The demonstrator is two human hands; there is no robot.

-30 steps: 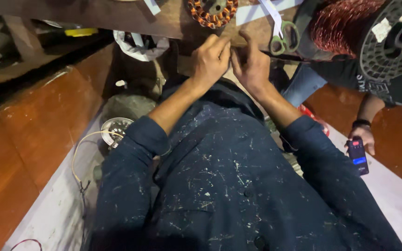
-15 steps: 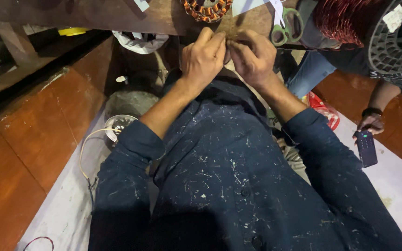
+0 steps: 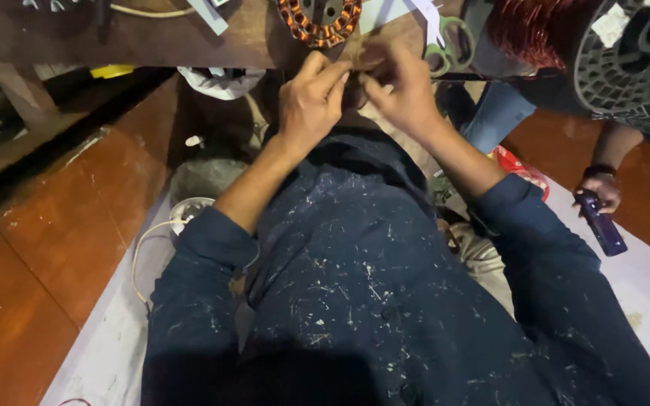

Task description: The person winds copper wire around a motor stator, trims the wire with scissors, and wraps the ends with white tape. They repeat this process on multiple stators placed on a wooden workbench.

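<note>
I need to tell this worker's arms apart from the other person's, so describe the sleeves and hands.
Both arms wear dark navy sleeves flecked with pale specks, like the shirt. The sleeves are pushed up near the elbows, leaving the forearms bare. The left hand and right hand are bare: no gloves, watch or rings visible.

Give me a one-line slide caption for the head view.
Left hand and right hand pinch a small brown piece together at the wooden bench edge, below a copper-wound ring, scissors alongside.

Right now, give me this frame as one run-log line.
left hand: pinching small brown piece | right hand: pinching same piece | stator: on bench, just beyond hands | scissors: right of hands
</note>
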